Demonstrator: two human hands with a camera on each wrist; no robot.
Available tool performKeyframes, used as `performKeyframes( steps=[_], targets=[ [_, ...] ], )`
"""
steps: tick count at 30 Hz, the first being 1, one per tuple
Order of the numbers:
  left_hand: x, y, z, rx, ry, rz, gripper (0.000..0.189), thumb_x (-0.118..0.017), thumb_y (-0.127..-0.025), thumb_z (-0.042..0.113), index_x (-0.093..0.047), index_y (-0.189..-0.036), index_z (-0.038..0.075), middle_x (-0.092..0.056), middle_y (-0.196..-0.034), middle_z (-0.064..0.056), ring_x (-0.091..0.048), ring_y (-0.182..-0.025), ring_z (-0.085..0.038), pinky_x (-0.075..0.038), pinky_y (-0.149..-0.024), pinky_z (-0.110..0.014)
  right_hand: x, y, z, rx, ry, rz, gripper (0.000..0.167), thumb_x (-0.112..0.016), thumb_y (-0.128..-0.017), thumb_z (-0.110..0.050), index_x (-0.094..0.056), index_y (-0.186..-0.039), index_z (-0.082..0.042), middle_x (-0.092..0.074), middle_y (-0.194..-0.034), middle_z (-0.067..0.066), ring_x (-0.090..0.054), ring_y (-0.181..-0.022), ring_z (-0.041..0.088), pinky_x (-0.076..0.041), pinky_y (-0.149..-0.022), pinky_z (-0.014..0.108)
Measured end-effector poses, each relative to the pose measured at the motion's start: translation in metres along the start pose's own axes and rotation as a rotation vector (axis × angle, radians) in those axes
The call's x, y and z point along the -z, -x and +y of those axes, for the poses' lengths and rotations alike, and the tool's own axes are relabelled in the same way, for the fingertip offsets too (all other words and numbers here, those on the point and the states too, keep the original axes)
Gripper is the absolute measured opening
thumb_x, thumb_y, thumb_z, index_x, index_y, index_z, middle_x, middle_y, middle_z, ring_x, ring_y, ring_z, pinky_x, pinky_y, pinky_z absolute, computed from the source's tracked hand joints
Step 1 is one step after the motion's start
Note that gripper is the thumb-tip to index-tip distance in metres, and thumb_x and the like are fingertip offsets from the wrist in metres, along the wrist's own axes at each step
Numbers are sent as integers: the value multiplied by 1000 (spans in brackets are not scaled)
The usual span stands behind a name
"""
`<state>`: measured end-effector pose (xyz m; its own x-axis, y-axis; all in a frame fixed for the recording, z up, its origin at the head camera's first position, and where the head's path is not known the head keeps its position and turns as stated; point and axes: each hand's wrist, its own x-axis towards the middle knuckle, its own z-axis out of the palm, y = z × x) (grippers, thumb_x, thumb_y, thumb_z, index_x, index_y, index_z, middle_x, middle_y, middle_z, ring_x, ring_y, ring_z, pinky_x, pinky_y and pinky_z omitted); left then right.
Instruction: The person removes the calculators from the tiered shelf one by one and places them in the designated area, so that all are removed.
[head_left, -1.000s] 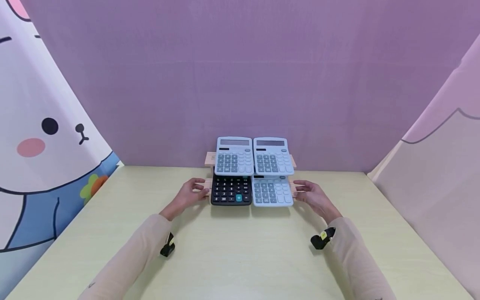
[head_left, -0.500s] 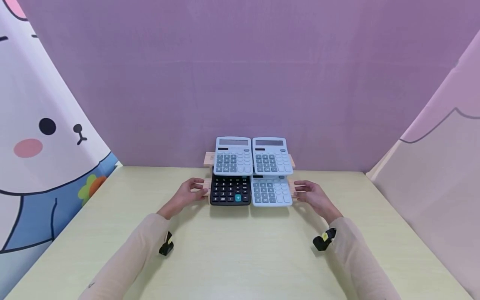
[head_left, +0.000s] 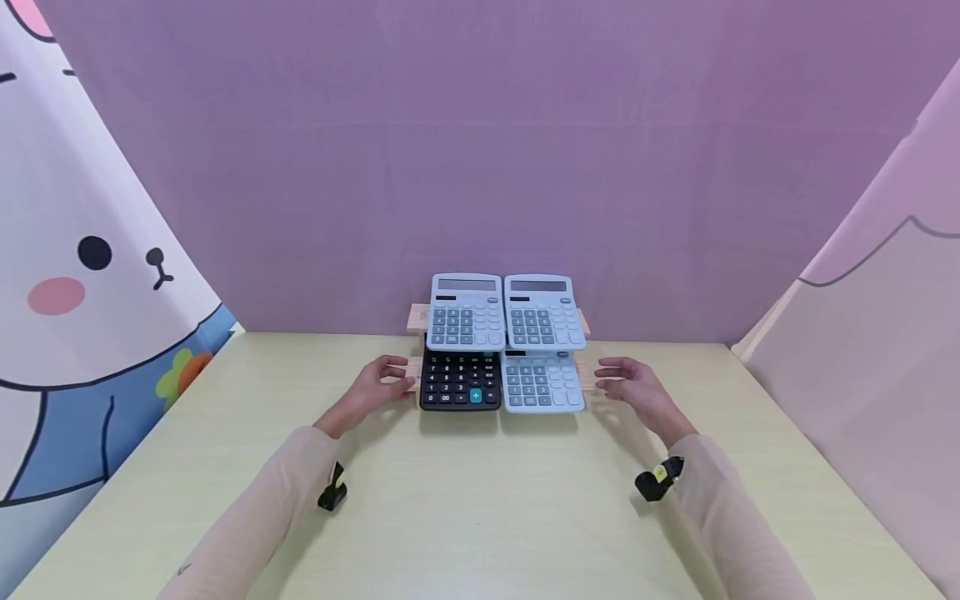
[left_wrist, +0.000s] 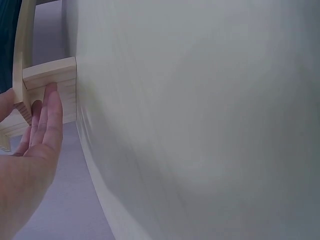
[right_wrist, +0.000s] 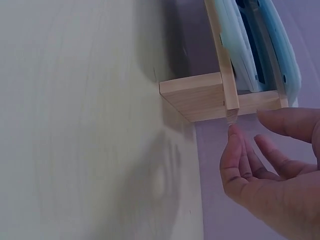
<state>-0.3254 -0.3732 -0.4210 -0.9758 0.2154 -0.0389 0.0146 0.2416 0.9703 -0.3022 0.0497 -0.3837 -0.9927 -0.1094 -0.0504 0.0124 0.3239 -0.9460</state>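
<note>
A two-tier wooden rack (head_left: 417, 318) stands at the back of the table, carrying calculators. On its upper tier lie two light blue calculators, the left one (head_left: 467, 312) and the right one (head_left: 544, 312). Below them are a black calculator (head_left: 461, 382) and another light blue calculator (head_left: 543, 387), their tops hidden. My left hand (head_left: 365, 392) holds the left end of the lower shelf, thumb above and fingers below in the left wrist view. At the other end my right hand (head_left: 639, 392) is just off the shelf end, fingers loosely bent, with nothing between thumb and fingers.
The pale wooden table (head_left: 480, 517) meets a purple backdrop (head_left: 480, 167) right behind the rack. A cartoon-print cloth (head_left: 97, 333) hangs on the left and a pale cloth (head_left: 870, 375) on the right. Black wrist cameras are strapped at both sleeves.
My right hand has let go of the rack's right end and moved slightly right. The left hand stays on the rack, and the calculators have not moved on it.
</note>
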Motion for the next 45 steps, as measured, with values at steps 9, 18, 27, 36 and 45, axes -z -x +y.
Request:
performKeyframes(
  steps=[9, 18, 27, 36, 45],
  targets=[
    [0, 1, 1, -4, -11, 3, 54, -60, -88, 10, -33, -132, -6, -43, -126, -29, -62, -97, -30, -56, -88, -35, 7, 6, -9, 43, 17, 19, 46, -48, -89, 1, -35, -132, 7, -46, -126, 28, -60, -93, 8, -55, -83, 21],
    [0, 1, 1, 0, -16, 6, 53, -59, -88, 9, -33, -132, -6, -44, -124, -29, -63, -92, -23, -56, -88, -35, 7, 5, -21, 77, -11, 47, 43, -46, -90, -1, -36, -132, 7, -54, -115, 13, -59, -89, 2, -55, -81, 18],
    [-2, 0, 1, -3, -9, 11, 53, -60, -87, 8, -35, -131, -6, -44, -122, -28, -62, -91, -23, -56, -88, -37, 0, -1, -35, 85, -60, 65, 44, -46, -90, 1, -35, -132, 9, -54, -114, 13, -59, -93, 5, -55, -83, 20],
    [-3, 1, 1, -4, -2, 14, 51, -59, -88, 7, -35, -131, -5, -45, -122, -28, -62, -92, -22, -56, -88, -37, -8, -9, -33, 152, -160, 55, 42, -48, -88, -1, -39, -128, 8, -56, -114, 15, -60, -89, 6, -54, -89, 34],
    [-4, 1, 2, -1, -14, 27, 51, -59, -88, 7, -35, -131, -5, -46, -121, -27, -62, -92, -22, -57, -86, -33, -22, -15, -45, 48, -187, 109, 45, -48, -90, 2, -34, -132, 9, -48, -117, 17, -59, -90, 7, -46, -102, 42]
  ],
)
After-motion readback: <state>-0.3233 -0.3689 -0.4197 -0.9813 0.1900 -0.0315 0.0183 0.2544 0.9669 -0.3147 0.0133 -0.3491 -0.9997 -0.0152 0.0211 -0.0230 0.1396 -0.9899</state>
